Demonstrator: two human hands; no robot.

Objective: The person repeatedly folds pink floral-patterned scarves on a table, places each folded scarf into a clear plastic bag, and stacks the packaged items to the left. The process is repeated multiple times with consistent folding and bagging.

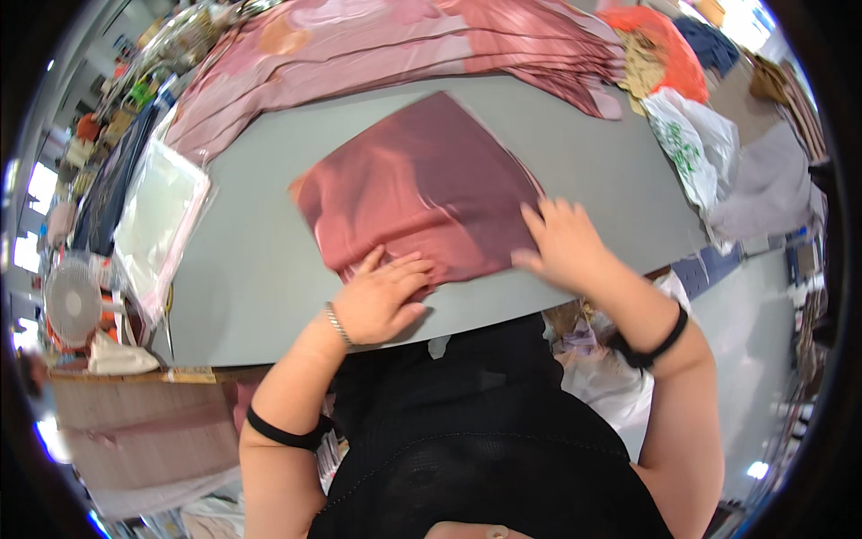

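Note:
Before me a folded piece of smooth fabric (pixel 431 175), rust-pink on the left and dark mauve on the right, lies on the grey tabletop (pixel 269 202). My left hand (pixel 384 296) rests palm down on its near left edge, fingers spread over small wrinkles. At its right edge is my right hand (pixel 564 242), fingers apart, with the fingertips by the cloth's border; whether they touch it is blurred. Neither hand is closed around anything.
Layered pink patterned fabric (pixel 377 67) spreads along the far side. A stack of clear plastic bags (pixel 161 215) lies at left, beside scissors (pixel 169 323) and a small fan (pixel 74 300). At right are a white plastic bag (pixel 693 141) and an orange bag (pixel 663 54).

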